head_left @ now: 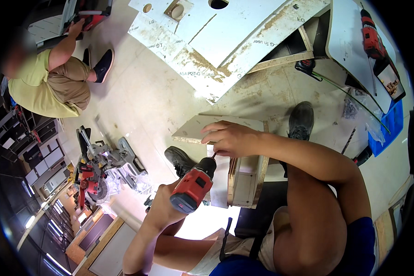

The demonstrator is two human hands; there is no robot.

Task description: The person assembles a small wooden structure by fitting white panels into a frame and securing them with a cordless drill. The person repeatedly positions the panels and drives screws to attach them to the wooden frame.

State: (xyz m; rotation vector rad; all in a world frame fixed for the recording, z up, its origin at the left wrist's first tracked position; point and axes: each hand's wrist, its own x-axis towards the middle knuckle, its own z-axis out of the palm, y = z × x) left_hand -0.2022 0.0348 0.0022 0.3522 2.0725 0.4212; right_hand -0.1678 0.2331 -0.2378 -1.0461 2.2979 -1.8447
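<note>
My left hand (166,202) is wrapped round the handle of a red and black cordless drill (193,187), seen from its back end. The drill's chuck and thin bit point up and right toward a small box-like assembly of pale boards (245,186) between my legs. My right hand (234,139) reaches in from the right, its fingers curled by the bit's tip, over the edge of a pale chipboard panel (193,129). Whatever is between those fingers is too small to make out. The panel lies across the far end of the assembly, its raw edge toward me.
Large white printed boards (207,50) with cutouts and sawdust lie ahead. At right are another red drill (372,39), a tape measure (304,66), a blue bin (388,129) and a loose drill bit (348,140). A mitre saw (96,170) stands left; a person (55,83) works beyond.
</note>
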